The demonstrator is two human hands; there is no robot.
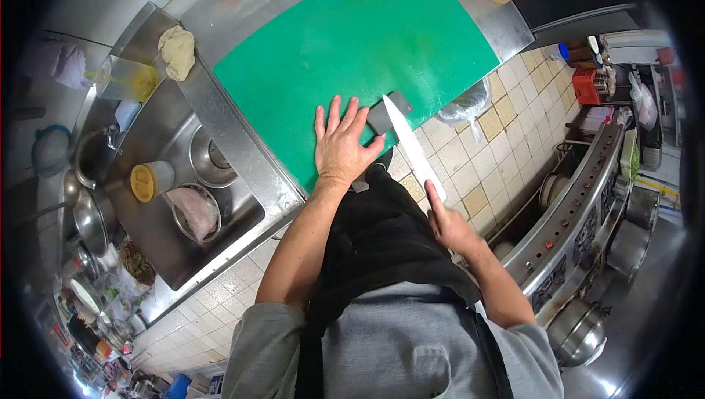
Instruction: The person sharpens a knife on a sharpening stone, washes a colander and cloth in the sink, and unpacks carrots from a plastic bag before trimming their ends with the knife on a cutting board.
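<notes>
Fingers spread, my left hand [344,142] lies on the near edge of a large green cutting board [345,39]. Its thumb and index finger border a dark grey block that looks like a sharpening stone [380,119], resting on the board. My right hand [449,227] is closed around the white handle of a kitchen knife [413,148]. The blade points away from me, its tip lying over the stone, and the handle sticks out past the board's edge. Whether the blade touches the stone I cannot tell.
At left, a steel sink [165,245] holds a bowl of pale meat [194,213], a yellow-lidded container [145,181] and a steel bowl [211,155]. A crumpled cloth [176,53] lies on its rim. A stove [565,215] stands at right, beyond the tiled floor [477,156].
</notes>
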